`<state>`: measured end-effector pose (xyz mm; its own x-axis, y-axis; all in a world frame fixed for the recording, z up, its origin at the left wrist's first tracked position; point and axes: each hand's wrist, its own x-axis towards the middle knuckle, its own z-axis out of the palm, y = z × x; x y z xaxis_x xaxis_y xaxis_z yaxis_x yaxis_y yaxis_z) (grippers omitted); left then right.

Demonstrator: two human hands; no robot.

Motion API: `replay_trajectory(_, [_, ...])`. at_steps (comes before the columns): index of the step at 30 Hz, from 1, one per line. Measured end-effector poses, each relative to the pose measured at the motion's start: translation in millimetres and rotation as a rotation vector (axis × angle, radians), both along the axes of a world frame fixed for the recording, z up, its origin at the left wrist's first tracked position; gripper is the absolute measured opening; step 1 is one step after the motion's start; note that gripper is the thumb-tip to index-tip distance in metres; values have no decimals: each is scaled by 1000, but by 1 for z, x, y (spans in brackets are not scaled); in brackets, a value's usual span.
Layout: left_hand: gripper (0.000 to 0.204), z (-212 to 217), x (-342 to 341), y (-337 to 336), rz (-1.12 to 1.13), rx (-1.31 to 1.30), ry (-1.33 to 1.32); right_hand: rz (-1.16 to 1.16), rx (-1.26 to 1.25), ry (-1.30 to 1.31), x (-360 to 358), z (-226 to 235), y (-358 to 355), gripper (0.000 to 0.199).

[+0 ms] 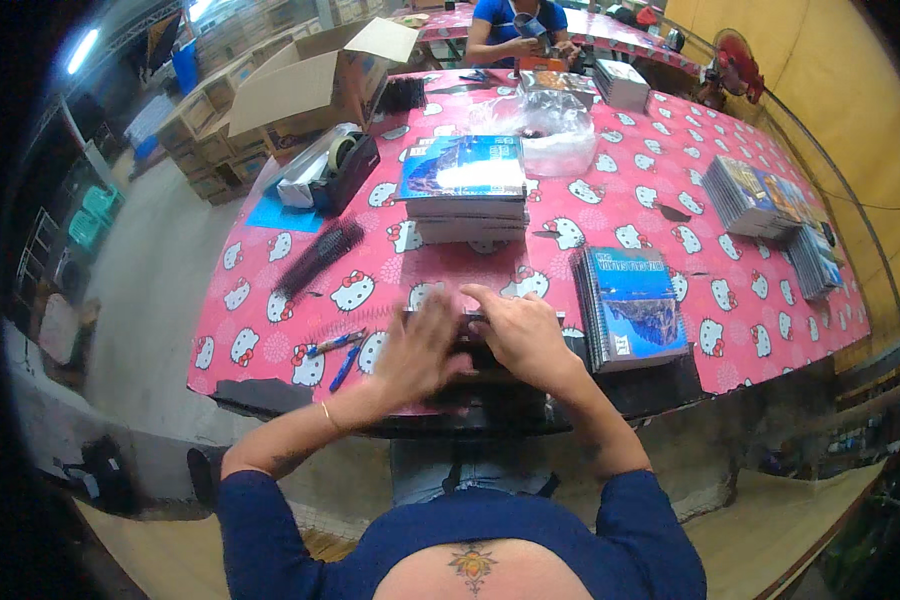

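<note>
My left hand (422, 348) is smeared by motion above the near edge of the table, so its fingers are hard to read. Close beside it, my right hand (525, 338) has curled fingers with the index finger reaching left. A dark object under both hands is mostly covered; its kind does not show. Just beyond them stands a stack of spiral notebooks (464, 168) with blue picture covers. More blue-covered notebooks (638, 312) lie right of my right hand, their black coils facing left. Left of my left hand are pens (344, 366) and a bundle of black binding coils (320, 258).
A tape dispenser (355, 170) sits at the left, before an open cardboard box (305, 100). A clear plastic bag (560, 150) lies behind the stack. Further notebooks (755, 200) lie at the right. Across the table sits a person in blue (495, 35); a red fan (735, 65) stands at the far right.
</note>
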<state>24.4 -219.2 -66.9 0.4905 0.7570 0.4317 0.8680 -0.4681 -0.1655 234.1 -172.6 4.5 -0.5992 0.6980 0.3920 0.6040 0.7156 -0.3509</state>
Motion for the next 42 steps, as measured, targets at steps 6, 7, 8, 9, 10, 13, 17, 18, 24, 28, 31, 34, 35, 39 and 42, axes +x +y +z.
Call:
replay_trajectory(6, [90,25,6,-1,16,-11,111,-6,70,72,3,11,-9,65])
replay_trajectory(7, [89,10,5,-15,-73,-88,92,66,125,124,16,18,-14,76])
replay_trajectory(8, [88,2,7,-23,-187,-151,80,54,16,262,35,11,-8,82])
replay_trajectory(9, [85,-5,12,-33,-259,3,141,84,-224,487,50,-3,-4,79])
replay_trajectory(10, [84,13,17,-16,-118,31,94,109,-469,706,60,-21,-2,77])
replay_trajectory(13, [81,56,19,22,151,17,111,40,-800,1011,49,-61,-2,49])
replay_trajectory(17, [85,39,20,-4,-97,-698,65,19,-661,1036,40,-77,-2,29])
replay_trajectory(18, [84,42,16,15,76,67,134,16,-631,1040,34,-76,-4,28])
replay_trajectory(24, [83,12,12,-10,-232,44,232,17,-677,1115,21,-76,-8,29])
replay_trajectory(28, [78,24,12,-1,-141,-345,121,75,-860,1121,23,-69,-7,39])
replay_trajectory(31, [78,36,21,1,-129,-398,28,110,-753,1042,33,-79,-1,37])
replay_trajectory(34, [78,45,21,23,-51,-298,50,100,-829,1002,32,-77,-4,29])
replay_trajectory(35, [78,19,20,4,-227,-151,154,88,-826,974,36,-74,-1,27])
replay_trajectory(39, [78,45,33,12,-140,-555,-18,101,-824,777,49,-82,-1,23])
replay_trajectory(42, [77,23,32,5,-320,-123,148,141,-930,777,49,-77,2,25])
